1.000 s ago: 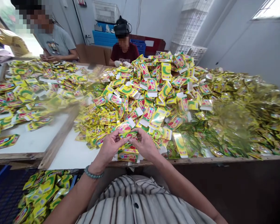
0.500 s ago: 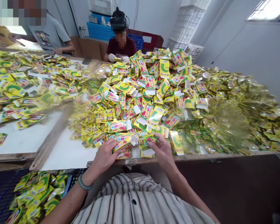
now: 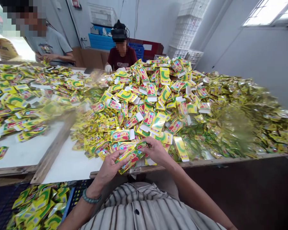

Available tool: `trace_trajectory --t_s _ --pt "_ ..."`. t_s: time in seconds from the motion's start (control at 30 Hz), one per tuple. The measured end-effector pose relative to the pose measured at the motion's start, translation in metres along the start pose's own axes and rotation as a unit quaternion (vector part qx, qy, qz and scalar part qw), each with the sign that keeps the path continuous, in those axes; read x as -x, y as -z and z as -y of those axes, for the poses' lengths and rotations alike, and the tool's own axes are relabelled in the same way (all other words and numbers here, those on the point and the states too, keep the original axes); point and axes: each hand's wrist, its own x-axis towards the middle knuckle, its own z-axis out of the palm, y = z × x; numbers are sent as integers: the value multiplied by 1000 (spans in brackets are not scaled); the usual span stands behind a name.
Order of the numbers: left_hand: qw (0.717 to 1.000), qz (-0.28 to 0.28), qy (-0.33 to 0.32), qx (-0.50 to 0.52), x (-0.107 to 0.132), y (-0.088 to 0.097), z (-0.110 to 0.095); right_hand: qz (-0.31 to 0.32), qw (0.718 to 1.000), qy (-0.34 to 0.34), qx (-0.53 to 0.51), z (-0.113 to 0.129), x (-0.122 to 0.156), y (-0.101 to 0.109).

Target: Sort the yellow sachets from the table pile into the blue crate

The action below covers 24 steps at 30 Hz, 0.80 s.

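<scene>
My left hand [image 3: 110, 167] is closed round a small yellow-green printed carton [image 3: 131, 160], tilted up to the right over the table's front edge. With fingers and thumb pinched, my right hand [image 3: 156, 151] holds a small green-yellow foil packet [image 3: 141, 145] at the carton's upper right end. How far the packet is inside the carton, I cannot tell. Just beyond my hands lies a heap of similar cartons [image 3: 150, 118], several with white end flaps standing open. Loose foil packets [image 3: 107, 124] lie to the left of that heap.
A large mound of shiny packets [image 3: 240, 105] covers the right side. Wooden strips [image 3: 55, 145] divide the white tabletop. At lower left, a blue crate holds filled-looking cartons [image 3: 42, 201]. Two people [image 3: 122, 57] work across the table; white crates [image 3: 182, 32] are stacked behind.
My right hand has moved left, bringing the foil packet to the carton's end. My left hand has turned the carton, showing its printed face. The co-workers' hands have shifted.
</scene>
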Motion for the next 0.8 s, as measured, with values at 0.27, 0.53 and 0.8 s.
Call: trace_trajectory --t_s 0.27,0.53,0.8 --pt "989 -31 79 120 1 -7 -6 -58 998 10 -3 9 9 -13" --pt "974 -39 113 191 2 -11 -6 -69 996 -7 -54 9 19 -20" --pt "967 -71 149 194 5 -10 -10 19 996 -35 -80 22 24 -25"
